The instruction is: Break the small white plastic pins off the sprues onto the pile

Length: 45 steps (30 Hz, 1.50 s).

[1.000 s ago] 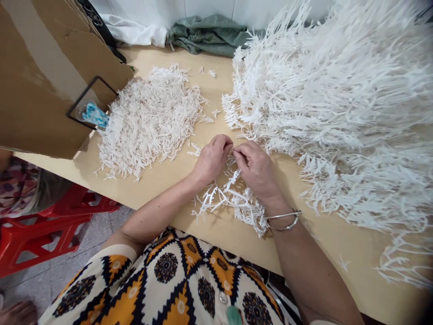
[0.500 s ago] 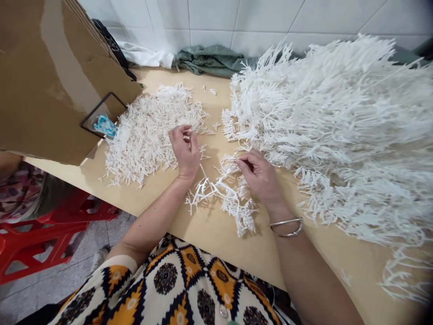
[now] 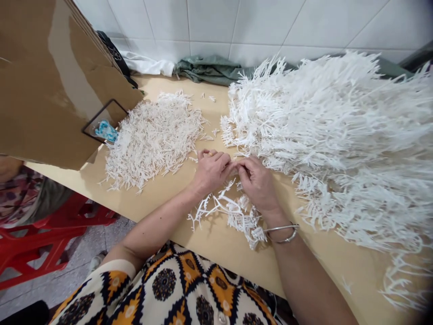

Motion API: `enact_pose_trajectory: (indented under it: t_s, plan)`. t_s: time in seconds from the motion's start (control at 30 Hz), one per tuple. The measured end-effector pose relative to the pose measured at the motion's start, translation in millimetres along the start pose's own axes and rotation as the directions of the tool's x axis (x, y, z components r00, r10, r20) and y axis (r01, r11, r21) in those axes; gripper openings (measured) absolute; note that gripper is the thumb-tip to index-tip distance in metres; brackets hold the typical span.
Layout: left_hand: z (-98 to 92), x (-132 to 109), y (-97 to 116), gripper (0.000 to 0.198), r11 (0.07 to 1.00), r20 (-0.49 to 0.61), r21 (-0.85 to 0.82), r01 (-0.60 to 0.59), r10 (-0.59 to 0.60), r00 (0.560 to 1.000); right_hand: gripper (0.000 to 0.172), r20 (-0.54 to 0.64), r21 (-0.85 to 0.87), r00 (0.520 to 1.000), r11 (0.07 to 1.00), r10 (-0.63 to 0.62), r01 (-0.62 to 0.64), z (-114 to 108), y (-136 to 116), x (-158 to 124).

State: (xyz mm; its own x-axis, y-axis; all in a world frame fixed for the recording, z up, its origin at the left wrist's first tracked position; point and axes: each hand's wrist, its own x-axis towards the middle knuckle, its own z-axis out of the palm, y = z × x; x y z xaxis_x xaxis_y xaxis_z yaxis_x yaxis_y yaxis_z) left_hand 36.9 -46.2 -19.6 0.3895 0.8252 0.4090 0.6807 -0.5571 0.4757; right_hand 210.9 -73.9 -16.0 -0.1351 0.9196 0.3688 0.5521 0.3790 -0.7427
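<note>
My left hand point(image 3: 214, 170) and my right hand point(image 3: 257, 184) meet over the table, fingertips pinched together almost touching. Between and beneath them is a white branched plastic sprig point(image 3: 218, 203), its bare stems on the left and its bushy tips point(image 3: 248, 225) hanging toward me. Both hands grip its upper end, which the fingers mostly hide. On the left lies a heap of short white sprig pieces point(image 3: 155, 137). To the right of my right hand spreads a larger pile of long, uncut-looking white sprigs point(image 3: 331, 135).
A big cardboard box point(image 3: 50, 90) leans at the left, with a blue-and-white item point(image 3: 106, 131) by its lower corner. Dark green cloth point(image 3: 209, 70) lies along the tiled wall. Below left are red stools point(image 3: 43, 239) and part of another person point(image 3: 20, 194).
My left hand has moved right and toward me, from the edge of the small heap to my right fingertips. My right hand stays nearly in place, and the sprig has shifted slightly.
</note>
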Motion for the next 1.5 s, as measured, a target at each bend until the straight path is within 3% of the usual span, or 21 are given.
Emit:
enact_pose_trajectory:
  t_s: [0.1, 0.3, 0.43, 0.53, 0.63, 0.67, 0.73, 0.77, 0.83, 0.87, 0.93, 1.0, 1.07, 1.17, 1.23, 1.5]
  plan:
    - [-1.1, -1, 0, 0.038, 1.0, -0.011, -0.011, -0.029, 0.028, 1.0, 0.014, 0.001, -0.043, 1.0, 0.999, -0.001, 0.001, 2, 4, -1]
    - [-5.5, 0, 4, 0.038, 0.999, 0.083, 0.018, -0.045, 0.044, 0.996, 0.017, 0.003, -0.125, 1.0, 0.992, 0.029, -0.029, 14, 4, 0]
    - [-4.2, -7, 17, 0.035, 0.993, 0.093, -0.052, -0.102, 0.106, 0.99, 0.02, -0.107, -0.209, 0.99, 0.972, 0.086, -0.107, 13, 13, 4]
    - [-3.4, -9, 21, 0.036, 0.982, -0.036, -0.085, -0.168, 0.165, 0.986, 0.019, -0.168, -0.161, 0.98, 0.978, 0.108, -0.135, 7, 22, 5]
    - [-8.7, -3, 4, 0.04, 0.996, -0.272, -0.089, -0.018, -0.007, 0.962, 0.017, -0.166, -0.049, 0.977, 0.988, 0.135, -0.145, 2, 26, 3]
    - [-11.7, 0, -6, 0.038, 0.993, -0.351, -0.093, 0.076, -0.104, 0.931, 0.016, -0.161, -0.008, 0.975, 0.988, 0.153, -0.156, 0, 25, 2]
    - [-17.4, 4, -25, 0.029, 0.957, -0.513, -0.117, 0.265, -0.287, 0.809, 0.016, -0.147, 0.09, 0.969, 0.978, 0.199, -0.187, -2, 24, 0]
    - [-19.6, 5, -32, 0.033, 0.949, -0.544, -0.119, 0.293, -0.309, 0.78, 0.016, -0.142, 0.148, 0.965, 0.969, 0.22, -0.199, -3, 23, -1]
    - [-21.9, 5, -39, 0.045, 0.944, -0.564, -0.088, 0.317, -0.31, 0.765, 0.014, -0.148, 0.226, 0.959, 0.952, 0.241, -0.205, -3, 21, 0]
    - [-22.0, 5, -37, 0.044, 0.946, -0.56, -0.063, 0.317, -0.297, 0.774, 0.014, -0.157, 0.238, 0.957, 0.95, 0.243, -0.202, -3, 19, 0]
    - [-20.5, 4, -26, 0.035, 0.963, -0.488, -0.008, 0.271, -0.24, 0.839, 0.015, -0.167, 0.244, 0.955, 0.949, 0.246, -0.202, -2, 15, 0]
    - [-16.8, 4, -12, 0.03, 0.987, -0.337, 0.045, 0.157, -0.133, 0.932, 0.016, -0.158, 0.246, 0.954, 0.946, 0.253, -0.21, -1, 10, 0]
    - [-11.9, 5, -1, 0.032, 0.994, -0.16, 0.094, 0.049, -0.033, 0.987, 0.015, -0.139, 0.229, 0.962, 0.953, 0.236, -0.201, 0, 6, 0]
    - [-5.2, 6, 4, 0.04, 0.991, 0.036, 0.135, 0.01, -0.015, 0.999, 0.015, -0.127, 0.173, 0.974, 0.971, 0.19, -0.166, 0, 3, -1]
    - [-2.7, 7, 2, 0.049, 0.992, 0.096, 0.124, 0.018, -0.03, 0.995, 0.018, -0.136, 0.136, 0.976, 0.979, 0.173, -0.155, 1, 4, 0]
    - [-2.1, 4, 4, 0.051, 0.999, 0.103, -0.002, -0.04, 0.04, 0.994, 0.017, -0.176, -0.066, 0.982, 0.994, 0.072, -0.084, 13, 17, 7]
